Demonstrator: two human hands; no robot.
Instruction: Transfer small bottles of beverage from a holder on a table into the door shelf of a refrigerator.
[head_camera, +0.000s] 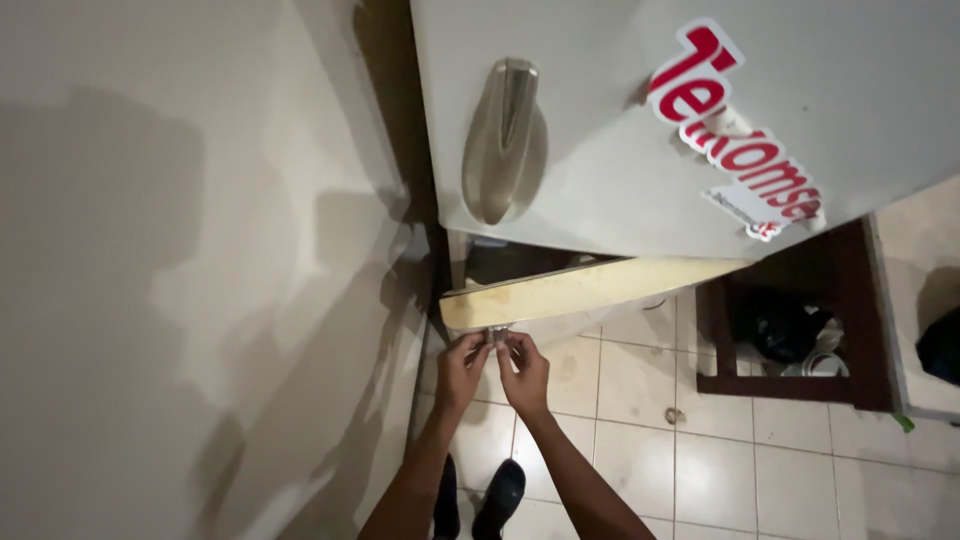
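Currently: both your hands pinch one small shiny object under the fridge door.

Left hand (462, 366) and right hand (524, 372) meet fingertip to fingertip, each grasping the small shiny object (498, 336) — just below the white fridge door (600, 150), at its yellowed bottom edge (580, 290). Wooden rack (790, 385) at 3 o'clock; black shoes (500, 495) at 6 — on tiled floor (640, 460).

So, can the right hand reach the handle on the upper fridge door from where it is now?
Probably yes. The right hand is low, at the lower door's edge beside the left hand, pinching something small. The handle is above with nothing in between, but the hand would have to let go.
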